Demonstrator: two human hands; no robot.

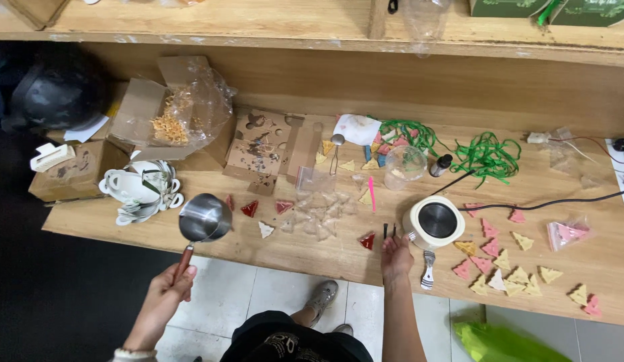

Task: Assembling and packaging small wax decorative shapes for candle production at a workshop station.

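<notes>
The left hand (166,285) grips the pot (205,218) by its handle, low left of center. The right hand (395,255), open and empty, touches the tabletop (312,251) edge. The pot could tip and spill.

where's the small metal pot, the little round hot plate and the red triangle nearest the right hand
small metal pot (205,218): head view, inside of the bowl
round hot plate (437,220): head view, dark top disc
red triangle (368,240): head view, its middle

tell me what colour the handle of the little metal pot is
Reddish-brown, seen in the head view: the left hand holds the pot by it.
</notes>
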